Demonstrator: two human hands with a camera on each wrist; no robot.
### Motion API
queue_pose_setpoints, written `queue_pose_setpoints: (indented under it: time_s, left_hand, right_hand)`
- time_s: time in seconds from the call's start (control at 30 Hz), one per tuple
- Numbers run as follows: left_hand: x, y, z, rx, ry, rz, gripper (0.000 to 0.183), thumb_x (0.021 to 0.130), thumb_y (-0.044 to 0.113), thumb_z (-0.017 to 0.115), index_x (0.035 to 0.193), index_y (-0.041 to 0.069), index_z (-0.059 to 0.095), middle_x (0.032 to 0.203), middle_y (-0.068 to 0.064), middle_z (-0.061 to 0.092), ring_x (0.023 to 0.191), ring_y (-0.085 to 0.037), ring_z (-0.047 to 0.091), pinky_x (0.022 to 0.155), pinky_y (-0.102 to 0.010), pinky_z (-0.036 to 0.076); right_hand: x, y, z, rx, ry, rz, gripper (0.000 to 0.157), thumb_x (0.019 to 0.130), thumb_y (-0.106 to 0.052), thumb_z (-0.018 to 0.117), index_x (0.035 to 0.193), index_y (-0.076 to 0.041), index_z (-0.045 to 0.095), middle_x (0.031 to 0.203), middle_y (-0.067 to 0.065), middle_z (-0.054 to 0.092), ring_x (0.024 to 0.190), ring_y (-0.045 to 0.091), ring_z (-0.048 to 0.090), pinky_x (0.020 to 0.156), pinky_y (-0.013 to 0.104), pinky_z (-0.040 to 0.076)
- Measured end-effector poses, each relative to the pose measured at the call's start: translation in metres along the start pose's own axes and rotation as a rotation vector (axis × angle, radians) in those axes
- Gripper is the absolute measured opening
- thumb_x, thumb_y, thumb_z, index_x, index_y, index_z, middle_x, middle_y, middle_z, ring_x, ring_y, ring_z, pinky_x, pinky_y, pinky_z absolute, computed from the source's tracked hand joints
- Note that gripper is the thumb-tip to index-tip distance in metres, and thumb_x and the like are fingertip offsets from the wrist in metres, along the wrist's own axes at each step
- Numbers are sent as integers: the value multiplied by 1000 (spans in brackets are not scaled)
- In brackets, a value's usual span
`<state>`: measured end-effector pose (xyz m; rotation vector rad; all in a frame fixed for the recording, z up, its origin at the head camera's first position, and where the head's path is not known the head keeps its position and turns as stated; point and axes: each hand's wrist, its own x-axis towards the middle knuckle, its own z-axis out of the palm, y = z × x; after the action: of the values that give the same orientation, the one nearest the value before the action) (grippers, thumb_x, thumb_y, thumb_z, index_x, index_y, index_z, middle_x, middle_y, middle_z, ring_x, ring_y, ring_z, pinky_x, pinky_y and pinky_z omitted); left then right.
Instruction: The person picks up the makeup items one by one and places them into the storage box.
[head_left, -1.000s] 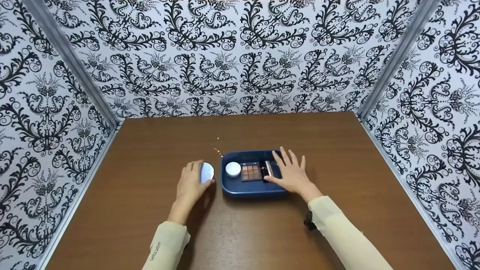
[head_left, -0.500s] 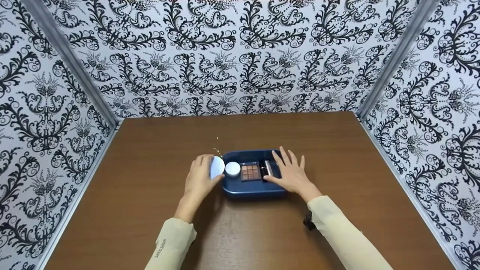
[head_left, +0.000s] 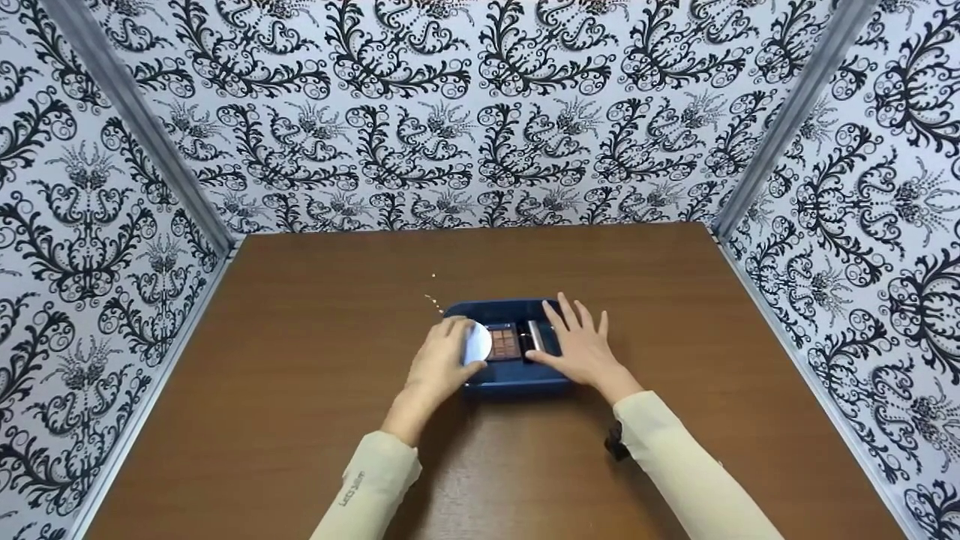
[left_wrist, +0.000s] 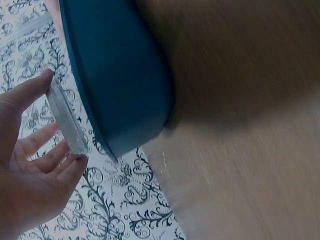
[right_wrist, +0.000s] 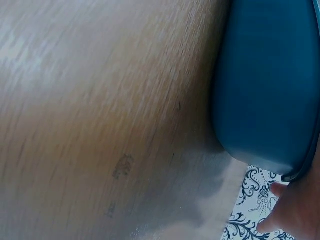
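My left hand (head_left: 437,358) pinches a round, flat, pale shiny disc (head_left: 478,343), like a compact, between thumb and fingers. It is over the left end of a blue bin (head_left: 517,388). In the left wrist view the disc (left_wrist: 66,117) shows its thin, clear-looking edge, tilted above the bin's rim. An eyeshadow palette (head_left: 505,343) with brown pans lies inside the bin, beside a dark and silver tube-like item (head_left: 534,337). My right hand (head_left: 583,352) rests at the bin's right end, fingers spread and straight. The bin's left inside is hidden by my left hand and the disc.
The bin stands on a brown wooden table (head_left: 337,292). Several small bright specks (head_left: 433,300) mark the tabletop behind its left corner. Patterned black-and-white walls (head_left: 480,135) rise behind and on both sides.
My left hand has carried the disc rightward from beside the bin to over its left end, covering the white round jar seen there earlier. My right hand has stayed in place.
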<state>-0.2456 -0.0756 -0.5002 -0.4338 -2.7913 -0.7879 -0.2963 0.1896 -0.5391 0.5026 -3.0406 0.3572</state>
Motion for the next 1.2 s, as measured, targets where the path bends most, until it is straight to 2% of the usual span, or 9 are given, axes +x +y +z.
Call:
queue_pose_setpoints:
  time_s: [0.23,0.37,0.5,0.6,0.7,0.87,1.03,1.13,1.2]
  left_hand:
    - [7,8,15,16,-207,44,63,83,31,81,136,8,55,138,-17,56,129,-35,55,104,-49,49]
    - [13,7,20,9,-339,31,63,87,37,77,137,8,53,135,-20,58,122,-36,59,102,-50,50]
    - [20,3,22,-27,-422,51,54,88,37,76,130,8,62,125,-15,67,109,-29,65,96,-45,52]
    - [23,0,24,-36,-443,68,44,87,37,76,117,6,71,111,-11,73,95,-24,67,91,-42,55]
    - [25,0,25,-24,-442,68,41,86,37,78,111,5,73,107,-11,74,93,-24,66,89,-42,55]
    - [26,3,27,-28,-449,4,44,83,35,81,114,7,69,118,-12,66,105,-27,62,96,-45,52]
    - [28,7,29,-11,-457,-73,48,80,36,83,111,5,63,130,-23,58,110,-36,62,98,-50,51]
    - [29,10,29,31,-464,-72,39,81,37,81,96,6,64,131,-27,57,109,-37,62,95,-49,52]
    - [30,11,29,68,-478,-49,35,83,38,80,82,8,63,120,-24,63,105,-34,61,91,-45,53]
  right_hand:
    - [0,1,0,-1,-16,9,101,84,-81,47,161,-25,17,170,10,7,153,42,15,115,76,4]
    - [-1,-1,-1,11,-25,11,100,84,-79,50,161,-25,17,170,9,6,154,41,14,115,76,3]
    - [-1,-2,-2,15,-17,14,99,85,-77,53,161,-23,20,170,9,6,153,42,15,115,76,3]
    - [-1,-2,-1,25,-5,12,98,85,-75,55,161,-22,22,170,8,7,153,43,16,114,77,3]
    - [-1,-1,-1,13,-5,14,99,84,-77,52,161,-23,20,170,7,6,153,42,17,115,76,4]
    - [0,-1,0,-5,4,11,99,84,-79,51,161,-23,21,170,8,8,152,42,19,114,76,6]
    - [-1,-2,-2,5,5,11,99,84,-78,52,160,-22,22,170,9,8,152,42,18,115,76,5]
    - [-1,-2,-2,9,9,10,99,84,-78,52,160,-22,23,170,9,8,152,42,18,115,76,4]
    - [-1,-2,-1,16,12,10,98,85,-76,54,160,-22,23,170,9,9,152,43,19,114,77,5]
